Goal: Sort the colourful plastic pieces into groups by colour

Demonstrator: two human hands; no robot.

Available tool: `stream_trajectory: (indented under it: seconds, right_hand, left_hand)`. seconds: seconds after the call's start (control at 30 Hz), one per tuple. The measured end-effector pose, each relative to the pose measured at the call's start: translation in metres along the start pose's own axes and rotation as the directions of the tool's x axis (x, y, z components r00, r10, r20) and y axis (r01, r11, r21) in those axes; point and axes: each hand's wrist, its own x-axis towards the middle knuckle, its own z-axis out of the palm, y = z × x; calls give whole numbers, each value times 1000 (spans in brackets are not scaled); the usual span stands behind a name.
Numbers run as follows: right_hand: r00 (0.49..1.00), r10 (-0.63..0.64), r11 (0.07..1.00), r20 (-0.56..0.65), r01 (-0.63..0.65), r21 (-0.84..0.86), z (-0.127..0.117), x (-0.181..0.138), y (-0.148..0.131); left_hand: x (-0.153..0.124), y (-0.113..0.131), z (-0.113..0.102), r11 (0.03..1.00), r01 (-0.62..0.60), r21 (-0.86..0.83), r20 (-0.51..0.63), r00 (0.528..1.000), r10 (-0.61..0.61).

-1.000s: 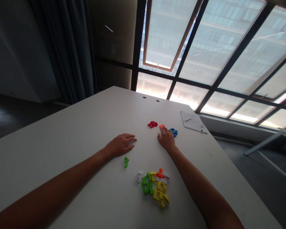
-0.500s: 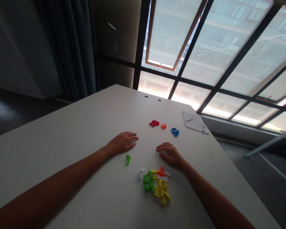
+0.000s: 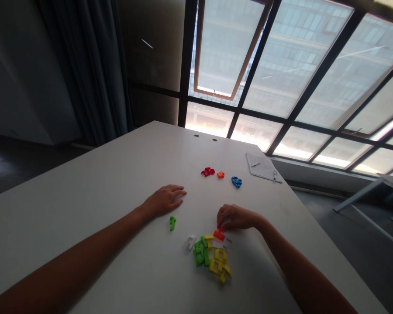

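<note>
My left hand (image 3: 165, 200) lies flat on the white table, fingers spread and holding nothing. A single green plastic piece (image 3: 172, 223) rests just below it. My right hand (image 3: 237, 216) has its fingertips pinched around the near-side pile, on the upper end of an orange-red plastic piece (image 3: 218, 236). That piece sits at the top of a loose heap with green pieces (image 3: 198, 256), yellow pieces (image 3: 220, 256) and a white piece (image 3: 217, 244). A clear-white piece (image 3: 190, 243) lies at the heap's left edge. The fingers partly hide the orange-red piece.
Farther back on the table (image 3: 124, 170) are a red cluster (image 3: 208, 171), an orange piece (image 3: 220, 175) and a blue cluster (image 3: 236, 182). A notebook (image 3: 262, 166) with pens lies near the right edge. Windows stand behind, a dark curtain (image 3: 85, 69) at left.
My right hand has come back toward the heap and closed its fingertips on the orange-red piece. My left hand stays in place on the table. The view has shifted slightly.
</note>
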Motion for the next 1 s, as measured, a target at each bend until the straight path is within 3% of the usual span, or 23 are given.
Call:
stream_trajectory:
  seconds: [0.1,0.2,0.3,0.4,0.63,0.83,1.0]
  right_hand:
    - [971,107,992,-216,-118,-41,2,3,17]
    - [844,151,960,-514,-250,-128,9,9,37]
    - [727,126,924,-675,-334,-188,17,15,51]
    - [693,117,896,-711,-383,-225,22,20,54]
    - [684,88,874,-724,-401,-272,24,21,55]
    - [554,100,845,-826,-485,-223,22,22,63]
    - [572,143,750,-808,-595,-289,19,26,66]
  left_hand:
    - [0,-1,1,1000,-1,8,12,1000,1]
    - [1,-2,2,1000,1,5,11,1000,-1]
    - [0,-1,3,1000,1,-5,-1,1000,-1]
    - [1,0,2,1000,3,-3,3,1000,-3]
    - [1,0,1,1000,-2,-4,0,1000,2]
    - [1,-2,3,1000,-6,-11,-19,1000,6]
    - [1,-1,3,1000,-3,-2,-6,1000,3]
